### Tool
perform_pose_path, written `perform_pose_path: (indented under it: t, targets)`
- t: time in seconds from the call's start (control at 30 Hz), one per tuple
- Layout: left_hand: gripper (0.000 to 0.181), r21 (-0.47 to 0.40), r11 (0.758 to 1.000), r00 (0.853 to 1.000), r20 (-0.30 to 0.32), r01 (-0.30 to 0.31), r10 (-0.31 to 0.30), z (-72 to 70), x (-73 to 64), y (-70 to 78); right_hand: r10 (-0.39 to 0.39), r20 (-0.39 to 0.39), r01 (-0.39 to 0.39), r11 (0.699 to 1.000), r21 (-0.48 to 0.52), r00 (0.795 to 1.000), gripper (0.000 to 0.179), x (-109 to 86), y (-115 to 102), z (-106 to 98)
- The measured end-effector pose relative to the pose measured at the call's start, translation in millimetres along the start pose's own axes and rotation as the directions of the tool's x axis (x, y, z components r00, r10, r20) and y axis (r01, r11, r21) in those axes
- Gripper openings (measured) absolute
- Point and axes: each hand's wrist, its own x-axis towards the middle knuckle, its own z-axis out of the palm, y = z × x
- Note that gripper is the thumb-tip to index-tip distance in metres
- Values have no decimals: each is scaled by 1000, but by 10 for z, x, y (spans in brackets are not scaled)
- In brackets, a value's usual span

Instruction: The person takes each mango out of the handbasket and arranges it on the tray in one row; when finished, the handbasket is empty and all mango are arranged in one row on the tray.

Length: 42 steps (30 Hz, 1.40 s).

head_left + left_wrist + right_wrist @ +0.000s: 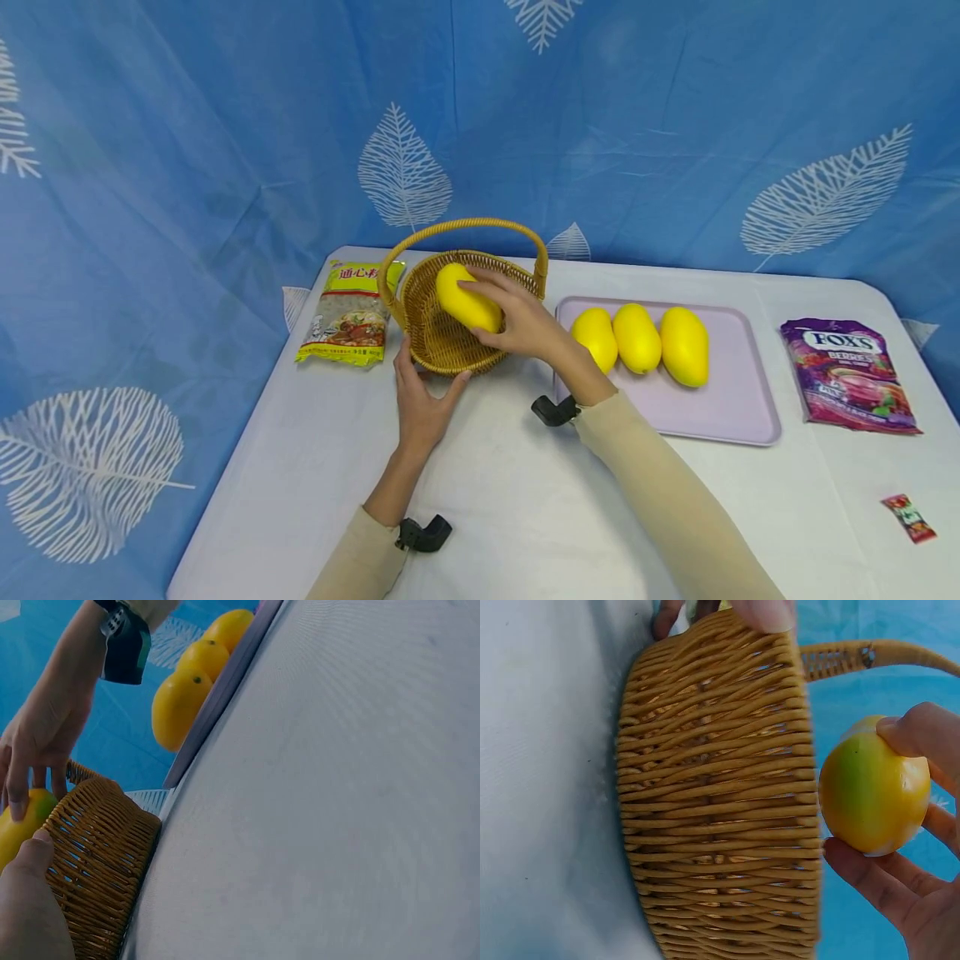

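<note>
In the head view my right hand (528, 323) grips a yellow mango (463, 298) above the round wicker basket (442, 342), fingers on one side and thumb on the other. A green patch shows on this mango (859, 784) in the right wrist view, where it is beside the basket's rim. My left hand (422, 410) holds the basket's near left side, thumb (34, 855) at the rim. Three more mangoes (637, 337) lie in a row on the pale purple tray (731, 408), right of the basket.
A tall arched handle (472, 222) rises over the basket. Left of it lies a yellow-labelled pasta bag (352, 312). A purple Fox's candy bag (851, 375) and a small red wrapped candy (909, 517) lie at the right. A blue leaf-patterned cloth (637, 108) hangs behind the white table.
</note>
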Motion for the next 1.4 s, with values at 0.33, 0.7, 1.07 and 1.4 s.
perform_pose_path:
  t: [0.33,0.7,1.07,1.4]
  targets:
    - [103,3,1000,1000,1,6,-6,7,-4,-3,-70,-102,70,998,0,992,60,-209,-161,-192]
    - [102,7,1000,1000,-16,3,-3,2,-7,12,-91,-209,87,996,-29,974,65,-510,-263,-407]
    - [102,1,1000,1000,-13,5,-5,-8,-7,20,-64,-299,49,997,-59,952,65,-871,-217,-566]
    - [103,-15,1000,1000,-6,20,-20,4,-7,12,-45,-388,3,994,-108,921,63,-1199,-46,-703]
